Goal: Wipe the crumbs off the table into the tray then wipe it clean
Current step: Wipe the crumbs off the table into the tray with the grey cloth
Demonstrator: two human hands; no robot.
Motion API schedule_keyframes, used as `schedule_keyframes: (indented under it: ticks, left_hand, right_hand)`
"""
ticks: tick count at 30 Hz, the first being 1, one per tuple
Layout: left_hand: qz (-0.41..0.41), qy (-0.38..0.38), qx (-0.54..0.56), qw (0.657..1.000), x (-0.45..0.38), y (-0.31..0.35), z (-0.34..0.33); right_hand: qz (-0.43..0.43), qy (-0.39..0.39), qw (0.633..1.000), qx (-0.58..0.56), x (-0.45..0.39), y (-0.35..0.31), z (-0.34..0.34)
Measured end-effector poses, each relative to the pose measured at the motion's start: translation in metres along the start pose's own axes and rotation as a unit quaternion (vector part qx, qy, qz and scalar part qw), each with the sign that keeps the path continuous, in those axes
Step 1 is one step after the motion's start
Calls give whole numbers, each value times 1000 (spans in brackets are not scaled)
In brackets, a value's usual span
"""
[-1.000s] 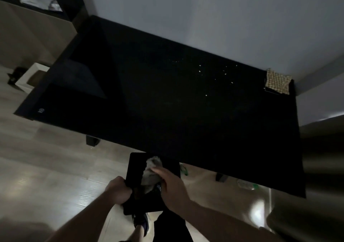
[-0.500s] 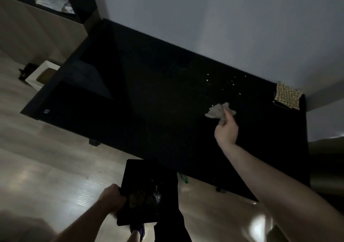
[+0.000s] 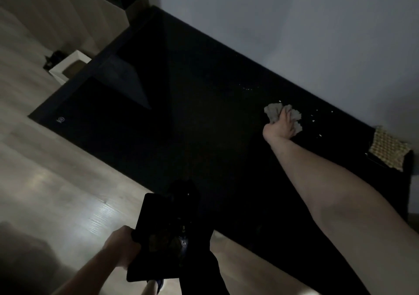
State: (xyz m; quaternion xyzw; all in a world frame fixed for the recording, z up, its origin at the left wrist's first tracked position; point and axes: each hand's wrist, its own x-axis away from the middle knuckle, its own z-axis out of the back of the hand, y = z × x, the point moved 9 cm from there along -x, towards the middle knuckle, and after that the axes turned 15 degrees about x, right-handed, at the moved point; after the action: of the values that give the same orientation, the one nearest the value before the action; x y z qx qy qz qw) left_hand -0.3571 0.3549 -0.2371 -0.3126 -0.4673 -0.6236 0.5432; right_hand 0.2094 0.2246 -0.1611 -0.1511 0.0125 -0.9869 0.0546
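A person's right hand (image 3: 282, 128) reaches far across a black table (image 3: 181, 118) set against a pale wall (image 3: 294, 27), its fingers curled over a crumpled grey cloth (image 3: 275, 113) and pressing it onto the tabletop near the wall side. Pale crumbs (image 3: 314, 120) lie scattered just beside the cloth, toward the table's right end, with a fainter sprinkle farther back. The left hand (image 3: 122, 246) grips the near left edge of a dark tray (image 3: 156, 226), fingers wrapped round the rim, holding it at the table's near edge, low over a wooden floor (image 3: 56, 192); a few specks show on the tray. A woven yellow mat (image 3: 388, 150) sits on the table's far right corner. A white box (image 3: 68, 68) stands on the floor beyond the table's left end.
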Motion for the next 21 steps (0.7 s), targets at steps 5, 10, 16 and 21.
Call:
schedule_keyframes:
  ticks: [5,10,16,21]
  left_hand:
    - [8,18,20,1000,-12,-7,5]
    - [3,28,26,999,-17,-9,7]
    - [-3,22,22,1000,-17,-7,7]
    - [-27,15,3,1000,-9,-2,10]
  right_hand:
    - [115,-17,991,62,-55,-46,7]
    - [242,-40,964,100,-69,-110,0]
    - [352,-46,934,40,-1,-164,-7]
    - [440,-41,897,-1,94,-154,-30]
